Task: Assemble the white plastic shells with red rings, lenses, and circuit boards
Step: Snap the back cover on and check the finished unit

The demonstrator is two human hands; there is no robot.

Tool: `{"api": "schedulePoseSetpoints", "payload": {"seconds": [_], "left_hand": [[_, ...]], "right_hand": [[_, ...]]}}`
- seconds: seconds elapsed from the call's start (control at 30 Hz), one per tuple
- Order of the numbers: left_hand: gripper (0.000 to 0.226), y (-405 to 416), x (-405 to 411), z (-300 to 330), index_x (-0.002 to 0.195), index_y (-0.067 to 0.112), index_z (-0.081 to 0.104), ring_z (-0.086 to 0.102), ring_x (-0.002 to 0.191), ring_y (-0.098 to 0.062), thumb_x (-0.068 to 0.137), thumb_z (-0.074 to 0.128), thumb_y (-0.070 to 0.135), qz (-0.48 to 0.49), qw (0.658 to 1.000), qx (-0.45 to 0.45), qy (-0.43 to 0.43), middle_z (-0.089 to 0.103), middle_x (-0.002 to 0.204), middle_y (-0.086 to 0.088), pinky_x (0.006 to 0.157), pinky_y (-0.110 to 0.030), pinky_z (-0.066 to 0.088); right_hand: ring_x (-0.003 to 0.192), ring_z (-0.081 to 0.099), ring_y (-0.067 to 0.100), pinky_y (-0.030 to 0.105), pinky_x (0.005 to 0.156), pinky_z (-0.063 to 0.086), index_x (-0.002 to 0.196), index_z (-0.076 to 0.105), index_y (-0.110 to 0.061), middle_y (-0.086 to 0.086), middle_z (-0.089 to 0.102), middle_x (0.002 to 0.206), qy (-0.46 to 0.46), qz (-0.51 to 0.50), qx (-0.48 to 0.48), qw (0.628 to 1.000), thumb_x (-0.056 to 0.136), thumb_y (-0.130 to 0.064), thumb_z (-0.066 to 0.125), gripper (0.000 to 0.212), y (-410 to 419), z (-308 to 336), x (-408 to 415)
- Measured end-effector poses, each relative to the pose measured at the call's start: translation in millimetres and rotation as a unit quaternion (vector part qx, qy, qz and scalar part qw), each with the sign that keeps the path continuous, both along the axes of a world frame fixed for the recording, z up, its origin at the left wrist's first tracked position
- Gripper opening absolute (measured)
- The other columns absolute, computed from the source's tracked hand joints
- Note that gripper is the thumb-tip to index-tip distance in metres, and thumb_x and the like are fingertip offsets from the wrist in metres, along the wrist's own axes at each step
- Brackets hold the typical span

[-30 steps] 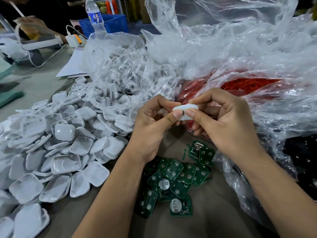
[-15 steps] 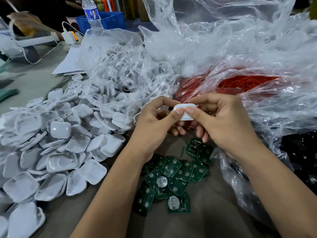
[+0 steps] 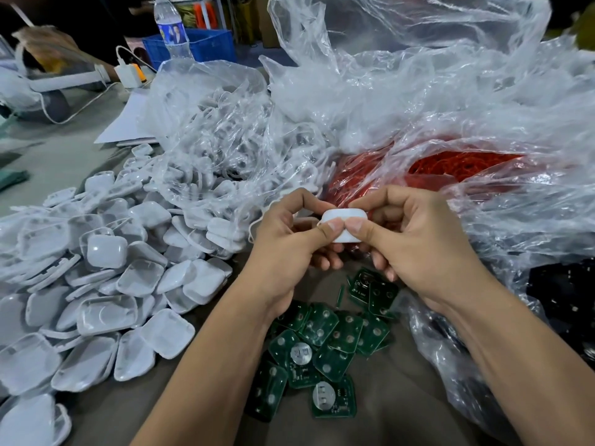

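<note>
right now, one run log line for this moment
left hand pinches white shell | right hand pinches same | circuit boards below

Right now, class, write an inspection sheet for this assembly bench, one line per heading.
Surface: grey-brown table.
Job's things: white shell held above loose circuit boards; shell pile; bagged red rings.
Clutter: clear plastic bags, water bottle, blue crate, paper.
Grippers: left hand and right hand both pinch the shell.
Cables: white charger cable.
Surroundings: another person's arm.
</note>
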State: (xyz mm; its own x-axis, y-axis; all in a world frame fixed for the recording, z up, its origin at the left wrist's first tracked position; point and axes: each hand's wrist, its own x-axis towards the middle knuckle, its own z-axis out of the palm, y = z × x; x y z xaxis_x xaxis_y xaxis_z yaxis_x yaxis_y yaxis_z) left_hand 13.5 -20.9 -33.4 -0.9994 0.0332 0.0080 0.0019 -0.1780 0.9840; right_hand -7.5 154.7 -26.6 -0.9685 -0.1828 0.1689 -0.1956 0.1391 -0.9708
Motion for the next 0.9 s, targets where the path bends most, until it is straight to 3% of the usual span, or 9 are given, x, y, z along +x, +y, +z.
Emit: {"api": "schedulePoseSetpoints", "payload": {"seconds": [0.17,0.27,0.33,0.43,0.57,0.63,0.7,0.8,0.9], "left_hand": [[0.011,2,-1,0,0.095,0.004,0.057,0.056,0.046,-0.02,0.095,0.065,-0.003,0.018,0.998,-0.039,0.045,0.064,0.073,-0.02,0.043,-0.022,0.042],[0.011,-1,-3,1,0.094,0.004,0.055,0.055,0.048,-0.017,0.097,0.064,-0.002,0.018,0.997,-0.05,0.051,0.066,0.072,-0.012,0.044,-0.022,0.041],[0.014,-3,-3,3,0.088,0.008,0.056,0.05,0.049,-0.012,0.098,0.063,0.001,0.033,0.999,-0.032,0.024,0.067,0.075,-0.008,0.043,-0.019,0.037],[0.019,-6,-5,2,0.082,0.015,0.059,0.044,0.052,-0.013,0.099,0.064,0.008,0.05,0.998,-0.002,-0.034,0.064,0.078,-0.01,0.043,-0.022,0.03],[0.017,-5,-4,5,0.089,0.01,0.066,0.045,0.05,-0.013,0.099,0.065,0.023,0.033,0.996,0.054,-0.057,0.058,0.066,-0.005,0.044,-0.023,0.029],[0.026,-1,-3,8,0.093,0.009,0.069,0.052,0.053,-0.015,0.093,0.065,0.035,0.025,0.992,0.108,-0.062,0.061,0.067,-0.007,0.045,-0.021,0.037],[0.026,2,-1,9,0.101,0.005,0.069,0.056,0.055,-0.016,0.093,0.064,0.03,0.01,0.989,0.135,-0.054,0.062,0.069,-0.009,0.046,-0.019,0.043],[0.012,4,-2,7,0.092,0.01,0.073,0.06,0.061,-0.015,0.091,0.067,0.02,0.003,0.994,0.11,-0.028,0.066,0.074,-0.008,0.053,-0.02,0.047],[0.012,3,-1,7,0.088,0.014,0.076,0.065,0.066,-0.015,0.083,0.072,0.024,0.015,0.996,0.085,-0.019,0.072,0.08,-0.008,0.058,-0.021,0.051]], "right_hand": [[0.039,0.059,0.017,0.023,0.035,0.042,0.096,0.069,-0.018,0.006,0.071,0.068,0.052,-0.006,0.034,0.998,0.091,-0.011,0.079,0.014,-2,2,3],[0.042,0.064,0.02,0.025,0.036,0.046,0.098,0.066,-0.021,0.002,0.071,0.071,0.086,0.0,0.052,0.995,0.092,-0.016,0.078,0.014,-4,2,6],[0.05,0.068,0.016,0.027,0.039,0.051,0.103,0.068,-0.028,-0.003,0.072,0.076,0.115,0.019,0.095,0.989,0.09,-0.027,0.08,0.018,-6,3,10],[0.066,0.07,0.002,0.014,0.051,0.052,0.111,0.073,-0.03,-0.022,0.069,0.08,0.169,0.029,0.178,0.969,0.084,-0.035,0.083,0.029,-8,4,12],[0.057,0.065,0.002,0.014,0.049,0.044,0.099,0.074,-0.025,-0.021,0.066,0.068,0.197,0.007,0.195,0.961,0.095,-0.039,0.069,0.016,-10,4,11],[0.043,0.059,0.009,0.021,0.041,0.041,0.088,0.067,-0.025,-0.007,0.067,0.062,0.148,-0.006,0.166,0.975,0.104,-0.038,0.056,0.023,-10,1,10],[0.036,0.053,0.014,0.023,0.036,0.035,0.085,0.065,-0.021,0.005,0.067,0.06,0.053,-0.001,0.069,0.996,0.11,-0.034,0.047,0.033,-9,1,9],[0.036,0.048,0.02,0.02,0.033,0.03,0.082,0.069,-0.018,0.011,0.065,0.061,-0.047,0.025,-0.081,0.995,0.112,-0.027,0.044,0.041,-11,4,8],[0.041,0.052,0.022,0.021,0.033,0.033,0.084,0.074,-0.019,0.014,0.068,0.068,-0.08,0.032,-0.106,0.991,0.111,-0.024,0.048,0.038,-12,5,7]]}}
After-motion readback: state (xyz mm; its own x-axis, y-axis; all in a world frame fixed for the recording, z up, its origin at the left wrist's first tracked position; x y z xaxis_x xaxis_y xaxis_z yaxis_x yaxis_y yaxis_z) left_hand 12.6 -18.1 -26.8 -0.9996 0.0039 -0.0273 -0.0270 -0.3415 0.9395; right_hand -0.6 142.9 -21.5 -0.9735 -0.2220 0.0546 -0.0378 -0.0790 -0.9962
